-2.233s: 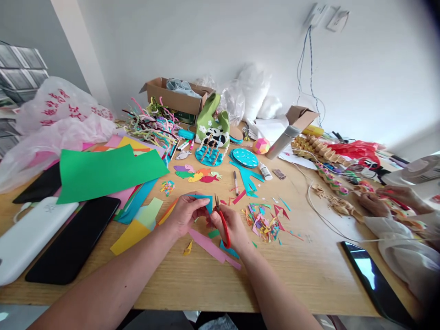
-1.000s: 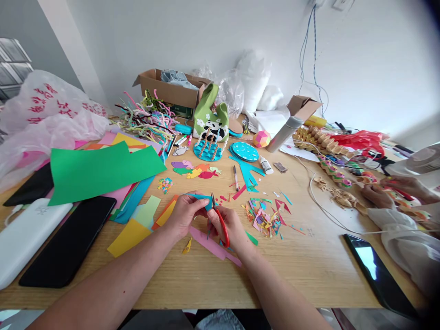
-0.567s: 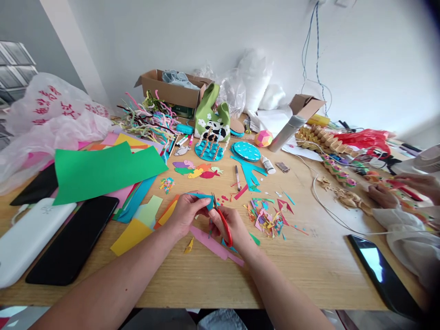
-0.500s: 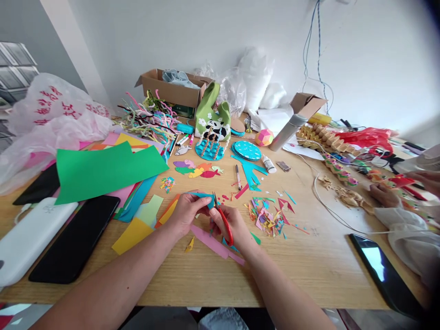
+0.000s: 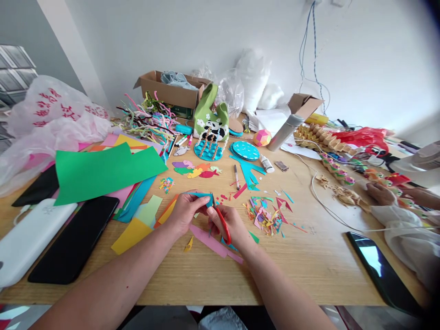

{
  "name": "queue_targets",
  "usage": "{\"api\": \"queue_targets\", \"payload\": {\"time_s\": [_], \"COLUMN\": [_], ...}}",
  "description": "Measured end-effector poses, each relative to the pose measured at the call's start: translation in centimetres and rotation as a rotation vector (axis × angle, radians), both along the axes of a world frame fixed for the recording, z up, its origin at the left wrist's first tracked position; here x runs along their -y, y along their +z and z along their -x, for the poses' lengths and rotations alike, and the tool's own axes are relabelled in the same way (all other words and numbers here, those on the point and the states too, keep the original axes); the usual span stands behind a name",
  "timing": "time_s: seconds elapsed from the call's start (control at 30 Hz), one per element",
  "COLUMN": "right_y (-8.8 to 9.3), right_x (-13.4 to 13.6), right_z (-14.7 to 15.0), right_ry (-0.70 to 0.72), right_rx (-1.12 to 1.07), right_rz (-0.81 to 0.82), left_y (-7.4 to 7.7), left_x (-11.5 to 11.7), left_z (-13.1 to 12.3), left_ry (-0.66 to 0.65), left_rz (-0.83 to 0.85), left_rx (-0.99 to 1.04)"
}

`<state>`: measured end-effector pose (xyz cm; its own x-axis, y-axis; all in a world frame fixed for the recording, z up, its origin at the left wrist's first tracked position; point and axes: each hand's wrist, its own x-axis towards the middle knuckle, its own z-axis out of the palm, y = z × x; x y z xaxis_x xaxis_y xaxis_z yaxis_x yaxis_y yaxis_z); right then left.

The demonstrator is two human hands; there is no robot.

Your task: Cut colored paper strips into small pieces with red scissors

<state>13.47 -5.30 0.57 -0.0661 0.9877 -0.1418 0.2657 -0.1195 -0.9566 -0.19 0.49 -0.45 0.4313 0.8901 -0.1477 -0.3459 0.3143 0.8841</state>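
Observation:
My left hand pinches a small teal piece of paper just above the wooden table. My right hand is closed around red-handled scissors, whose blades point up into the teal paper's right edge. A pink paper strip lies on the table under both hands. A heap of coloured paper scraps sits just right of my right hand.
A green sheet tops a stack of coloured paper at the left, beside a black tablet and a white case. Paper fish, pipe cleaners and boxes lie behind. Another person's hands work at the right, near a phone.
The teal paper has turned in my left hand and shows less area now. The scissors stay at its edge. The other person's hands shifted slightly at the right.

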Motion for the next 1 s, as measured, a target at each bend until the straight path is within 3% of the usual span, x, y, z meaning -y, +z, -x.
{"api": "queue_targets", "payload": {"time_s": [0.3,0.57,0.73,1.0], "right_y": [0.3,2.5,2.3,2.8], "right_x": [-0.1,-0.1,-0.3,-0.4], "right_z": [-0.4,-2.7,-4.0,-4.1], "right_ry": [-0.013,0.197,0.331,0.359], "right_rx": [-0.010,0.156,0.205,0.254], "right_rz": [0.070,0.217,0.260,0.293], "left_y": [0.1,0.2,0.1,-0.2], "left_x": [-0.1,-1.1,-1.2,-1.2], "left_z": [-0.1,0.1,0.4,0.8], "left_ry": [0.035,0.167,0.034,-0.157], "left_rz": [0.026,0.048,-0.070,-0.228], "left_rx": [0.039,-0.042,-0.227,-0.304]}}
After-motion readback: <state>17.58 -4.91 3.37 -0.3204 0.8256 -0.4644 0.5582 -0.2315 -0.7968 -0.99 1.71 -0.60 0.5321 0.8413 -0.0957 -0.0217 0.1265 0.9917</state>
